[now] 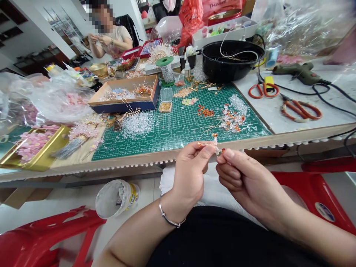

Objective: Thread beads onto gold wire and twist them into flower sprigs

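Observation:
A small sprig of thin wire with orange and clear beads (213, 145) is pinched at the fingertips of both hands, just above the table's front edge. My left hand (191, 174) holds it between thumb and forefinger, and a silver bangle (169, 218) sits on that wrist. My right hand (239, 180) grips the sprig's lower end, with its curled fingers hiding part of the wire. Behind them, on a green cutting mat (178, 144), lie finished beaded sprigs (233, 118) and a loose heap of clear beaded wire (137, 125).
A black bowl (230, 59), a green glue gun (297, 73) and orange-handled scissors (263, 90) occupy the far right of the table. A gold tray of pink flowers (33, 146) sits at the left. A co-worker (109, 35) works with both hands across the table. Red chairs stand below.

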`<state>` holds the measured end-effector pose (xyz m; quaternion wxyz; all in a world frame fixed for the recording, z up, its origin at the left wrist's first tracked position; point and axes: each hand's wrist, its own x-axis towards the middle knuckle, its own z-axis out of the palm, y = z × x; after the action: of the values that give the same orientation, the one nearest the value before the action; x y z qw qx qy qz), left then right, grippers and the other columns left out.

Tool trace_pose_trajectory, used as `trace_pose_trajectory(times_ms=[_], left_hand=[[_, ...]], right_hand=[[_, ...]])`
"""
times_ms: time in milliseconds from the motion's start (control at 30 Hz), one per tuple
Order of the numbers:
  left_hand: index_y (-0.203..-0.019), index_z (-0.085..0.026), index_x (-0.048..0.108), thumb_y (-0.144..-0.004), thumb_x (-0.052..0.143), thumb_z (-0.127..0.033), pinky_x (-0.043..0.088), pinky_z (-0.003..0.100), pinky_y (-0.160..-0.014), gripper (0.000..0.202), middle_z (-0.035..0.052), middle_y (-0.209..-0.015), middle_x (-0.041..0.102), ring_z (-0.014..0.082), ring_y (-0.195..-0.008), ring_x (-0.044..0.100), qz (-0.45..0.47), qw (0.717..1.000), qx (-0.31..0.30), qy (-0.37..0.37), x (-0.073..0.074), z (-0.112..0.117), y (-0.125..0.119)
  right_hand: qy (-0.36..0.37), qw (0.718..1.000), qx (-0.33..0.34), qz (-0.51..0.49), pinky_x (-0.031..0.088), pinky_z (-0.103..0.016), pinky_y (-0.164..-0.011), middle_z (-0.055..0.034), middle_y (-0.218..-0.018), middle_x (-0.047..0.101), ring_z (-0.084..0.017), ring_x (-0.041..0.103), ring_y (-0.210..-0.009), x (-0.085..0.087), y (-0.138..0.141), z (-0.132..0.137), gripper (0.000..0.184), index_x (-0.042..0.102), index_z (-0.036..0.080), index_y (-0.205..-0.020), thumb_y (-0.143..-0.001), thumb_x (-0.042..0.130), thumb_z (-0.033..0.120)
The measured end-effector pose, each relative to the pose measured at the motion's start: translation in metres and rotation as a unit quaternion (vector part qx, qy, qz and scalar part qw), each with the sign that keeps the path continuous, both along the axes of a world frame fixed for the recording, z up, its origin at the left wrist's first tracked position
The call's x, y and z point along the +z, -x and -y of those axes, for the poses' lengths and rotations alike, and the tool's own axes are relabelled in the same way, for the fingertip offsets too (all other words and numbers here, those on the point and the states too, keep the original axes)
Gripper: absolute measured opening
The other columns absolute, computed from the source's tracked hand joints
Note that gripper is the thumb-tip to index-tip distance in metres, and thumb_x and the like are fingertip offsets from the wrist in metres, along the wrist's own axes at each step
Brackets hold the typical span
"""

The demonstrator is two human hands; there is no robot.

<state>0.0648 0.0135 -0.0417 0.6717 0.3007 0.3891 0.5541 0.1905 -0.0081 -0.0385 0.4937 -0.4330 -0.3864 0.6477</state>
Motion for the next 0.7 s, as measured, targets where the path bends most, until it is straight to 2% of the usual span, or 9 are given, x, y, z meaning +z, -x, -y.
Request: trace_pose_trajectory(times_ms=[67, 200, 333, 400, 467, 533, 567, 633, 700], left_hand=[[-0.082, -0.019, 0.075, -0.078, 0.082, -0.033, 0.029, 0.02, -0.048, 0.016, -0.0037, -0.068, 0.061, 0.0035, -0.049, 0.036, -0.033, 0.999, 0.021, -0.03, -0.002, -0.001, 0.001], [-0.088, -0.023, 0.078, -0.084, 0.078, -0.034, 0.046, 0.023, -0.063, 0.011, 0.0007, -0.082, 0.072, 0.0094, -0.066, 0.058, -0.116, 0.989, 0.032, -0.085, -0.005, 0.0, 0.008], [-0.091, -0.025, 0.079, -0.088, 0.075, -0.032, 0.05, 0.026, -0.072, 0.009, 0.002, -0.091, 0.077, 0.0137, -0.078, 0.066, -0.183, 0.974, 0.034, -0.126, -0.006, 0.002, 0.014], [-0.092, -0.025, 0.079, -0.089, 0.073, -0.031, 0.051, 0.027, -0.075, 0.009, 0.0023, -0.092, 0.078, 0.0149, -0.08, 0.067, -0.215, 0.965, 0.03, -0.149, -0.005, 0.004, 0.016], [-0.092, -0.026, 0.08, -0.09, 0.073, -0.029, 0.051, 0.028, -0.077, 0.008, 0.0028, -0.094, 0.079, 0.0166, -0.082, 0.069, -0.256, 0.951, 0.026, -0.172, -0.003, 0.005, 0.017], [-0.091, -0.026, 0.08, -0.089, 0.073, -0.028, 0.051, 0.029, -0.078, 0.007, 0.0032, -0.095, 0.08, 0.0185, -0.085, 0.07, -0.292, 0.936, 0.017, -0.193, -0.001, 0.007, 0.018], [-0.091, -0.026, 0.08, -0.089, 0.073, -0.028, 0.051, 0.03, -0.078, 0.007, 0.0033, -0.094, 0.08, 0.0189, -0.084, 0.07, -0.305, 0.931, 0.009, -0.202, 0.001, 0.008, 0.019], [-0.09, -0.026, 0.08, -0.089, 0.073, -0.028, 0.05, 0.029, -0.074, 0.008, 0.0033, -0.091, 0.08, 0.018, -0.078, 0.068, -0.315, 0.926, -0.013, -0.206, 0.003, 0.009, 0.019], [-0.089, -0.025, 0.08, -0.088, 0.074, -0.03, 0.047, 0.028, -0.068, 0.008, 0.0031, -0.084, 0.078, 0.0154, -0.067, 0.062, -0.309, 0.931, -0.036, -0.194, 0.004, 0.011, 0.019]], right_hand=[[0.023, 1.0, 0.003, -0.02, 0.022, -0.023, -0.037, 0.0079, -0.055, 0.031, -0.01, 0.023, -0.045, 0.002, -0.001, 0.001, 0.034, 0.062, 0.022, -0.075, -0.093, 0.061, 0.051], [0.033, 0.999, -0.011, -0.018, 0.029, -0.022, -0.041, 0.0049, -0.057, 0.043, -0.009, 0.034, -0.048, 0.005, -0.004, 0.008, 0.027, 0.071, 0.02, -0.079, -0.083, 0.076, 0.046], [0.034, 0.998, -0.017, 0.044, 0.031, -0.021, -0.039, 0.0048, -0.054, 0.047, -0.009, 0.037, -0.047, 0.005, -0.012, 0.016, 0.031, 0.077, 0.02, -0.089, -0.079, 0.08, 0.049], [0.029, 0.996, 0.014, 0.084, 0.029, -0.021, -0.037, 0.0051, -0.053, 0.047, -0.009, 0.035, -0.044, 0.006, -0.017, 0.019, 0.031, 0.077, 0.021, -0.089, -0.082, 0.078, 0.051], [-0.011, 0.987, 0.042, 0.153, 0.033, -0.021, -0.037, 0.003, -0.056, 0.053, -0.009, 0.04, -0.045, 0.009, -0.022, 0.02, 0.029, 0.075, 0.022, -0.084, -0.086, 0.073, 0.051], [-0.096, 0.96, 0.04, 0.261, 0.04, -0.024, -0.041, 0.0004, -0.061, 0.062, -0.012, 0.051, -0.049, 0.015, -0.027, 0.019, 0.025, 0.073, 0.024, -0.077, -0.09, 0.069, 0.044], [-0.153, 0.934, 0.025, 0.321, 0.043, -0.025, -0.044, -0.0001, -0.064, 0.066, -0.014, 0.057, -0.052, 0.019, -0.029, 0.018, 0.021, 0.072, 0.025, -0.075, -0.091, 0.068, 0.039], [-0.277, 0.864, -0.014, 0.421, 0.048, -0.028, -0.05, 0.0, -0.067, 0.069, -0.017, 0.062, -0.057, 0.027, -0.035, 0.013, 0.015, 0.071, 0.027, -0.078, -0.091, 0.065, 0.028], [-0.38, 0.793, -0.031, 0.475, 0.049, -0.032, -0.055, -0.0008, -0.068, 0.069, -0.018, 0.062, -0.06, 0.034, -0.041, 0.007, 0.013, 0.07, 0.028, -0.084, -0.093, 0.062, 0.022]])
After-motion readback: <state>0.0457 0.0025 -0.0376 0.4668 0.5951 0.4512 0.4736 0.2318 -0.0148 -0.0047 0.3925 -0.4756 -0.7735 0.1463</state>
